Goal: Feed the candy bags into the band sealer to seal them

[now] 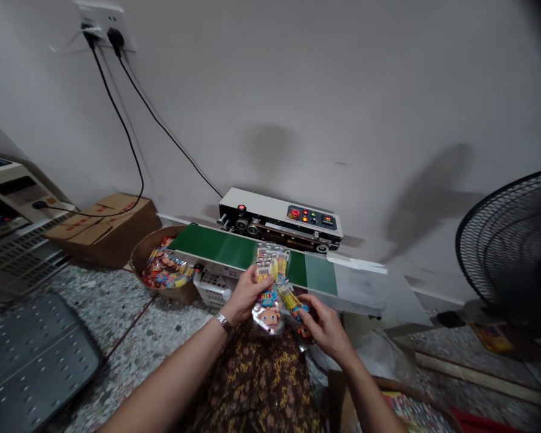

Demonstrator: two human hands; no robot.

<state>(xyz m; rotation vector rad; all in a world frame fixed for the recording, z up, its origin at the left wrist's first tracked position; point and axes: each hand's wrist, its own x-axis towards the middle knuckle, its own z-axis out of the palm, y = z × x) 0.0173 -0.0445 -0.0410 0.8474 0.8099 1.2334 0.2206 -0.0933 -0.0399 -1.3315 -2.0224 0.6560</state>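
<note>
My left hand (246, 296) grips a clear plastic packet (270, 282) of colourful cartoon-printed items by its left edge, just in front of the green conveyor belt (216, 245) of a band sealing machine (279, 224). The packet's top end lies over the belt. My right hand (327, 325) pinches a second small colourful packet (294, 302) beside the first one. A watch is on my left wrist. Both hands are closed on packets above my lap.
A brown bowl (145, 252) left of the belt holds several similar packets. A cardboard box (103, 225) and another machine (6, 204) stand at the left. A black fan (514, 240) is at the right. Two cables (130, 132) run from a wall socket. A perforated grey panel (31, 355) lies at lower left.
</note>
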